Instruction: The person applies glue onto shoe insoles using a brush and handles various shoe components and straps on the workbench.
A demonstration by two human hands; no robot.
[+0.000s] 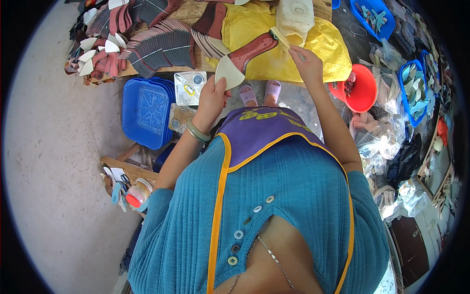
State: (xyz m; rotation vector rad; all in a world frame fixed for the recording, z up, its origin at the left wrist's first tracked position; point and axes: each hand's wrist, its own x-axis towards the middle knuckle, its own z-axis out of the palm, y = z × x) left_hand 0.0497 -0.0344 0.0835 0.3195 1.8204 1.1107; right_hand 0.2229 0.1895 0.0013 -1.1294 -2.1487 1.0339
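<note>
My left hand (213,98) pinches a shoe insole (253,51) by its wide cream-white end; its narrower reddish part points up and right. My right hand (308,66) grips a pale yellowish brush (280,38). The brush's upper end lies at the dark tip of the insole; whether it touches cannot be told. Both hands are above a yellow plastic sheet (333,49) on the wooden bench (320,10). Just behind the brush stands a cut translucent plastic jug (295,17). Fanned rows of similar insoles (164,49) lie on the bench at left.
Stacked blue crates (147,110) and a white box-like container (190,87) stand below the bench at left. At right are a red bucket (362,90), blue baskets (374,19) with pale green pieces, and clear plastic bags (374,137). A jar (139,191) with a red lid sits at lower left.
</note>
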